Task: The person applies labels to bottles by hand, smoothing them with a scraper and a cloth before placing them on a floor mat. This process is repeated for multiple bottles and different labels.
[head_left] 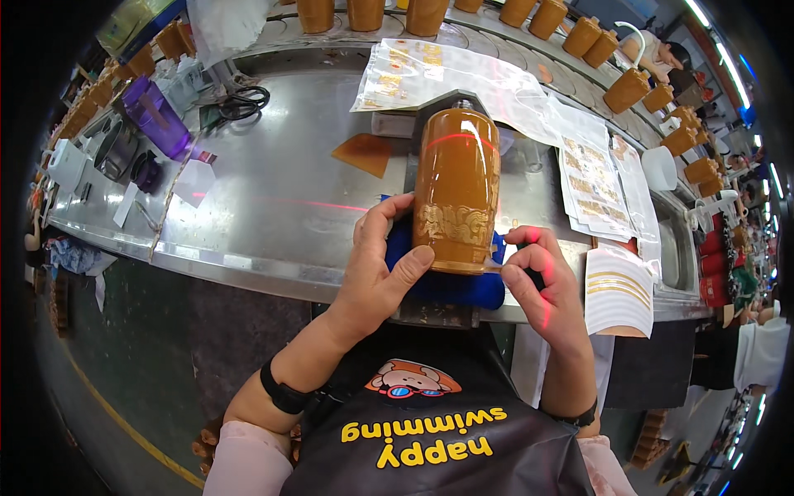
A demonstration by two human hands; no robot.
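Note:
A glossy brown ceramic bottle (457, 178) lies before me with its neck pointing away, its base resting on a blue pad (463, 291). Raised relief decoration runs round its lower part, and a red laser line crosses its shoulder. My left hand (376, 273) grips the bottle's lower left side, thumb on the near edge, other fingers partly behind it. At the lower right edge of the base, my right hand (542, 285) pinches what looks like a thin translucent strip (491, 267) between thumb and forefinger. Red laser light falls across those fingers.
Decal sheets (595, 182) with gold patterns lie to the right, and a curved white sheet with gold stripes (619, 289) hangs over the front edge. An amber scraper (364, 155) lies left of the bottle. A purple cup (157, 116) stands far left; brown bottles (579, 37) line the conveyor behind.

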